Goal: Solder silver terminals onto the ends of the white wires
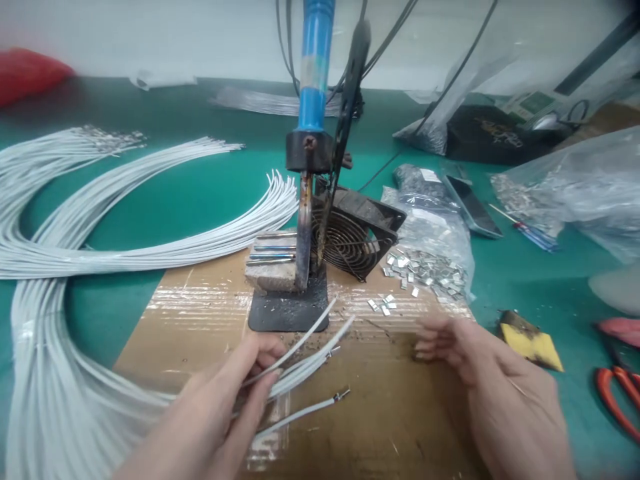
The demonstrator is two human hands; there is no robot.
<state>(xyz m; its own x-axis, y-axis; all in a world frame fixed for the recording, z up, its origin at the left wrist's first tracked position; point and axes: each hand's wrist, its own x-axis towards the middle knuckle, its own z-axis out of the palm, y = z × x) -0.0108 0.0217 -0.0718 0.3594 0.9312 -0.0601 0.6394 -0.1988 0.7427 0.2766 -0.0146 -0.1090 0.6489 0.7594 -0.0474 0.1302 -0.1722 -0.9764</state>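
Note:
My left hand is closed on several thin white cables, pinching one between thumb and finger. Small metal terminals show at the tips of some cables; others end without one. On the right, my right hand hovers over the cardboard, its slightly blurred fingers loosely bent and nothing visible in them. Ahead of the hands stands a blue-handled soldering iron, fixed upright, its bent tip beside a block with metal rods. Small metal terminal pieces lie nearest my right hand.
Bundles of white cable curve across the left side. A black fan leans behind the iron. To the right are a plastic bag spilling metal pieces, a phone, a yellow sponge, red-handled pliers and a screwdriver.

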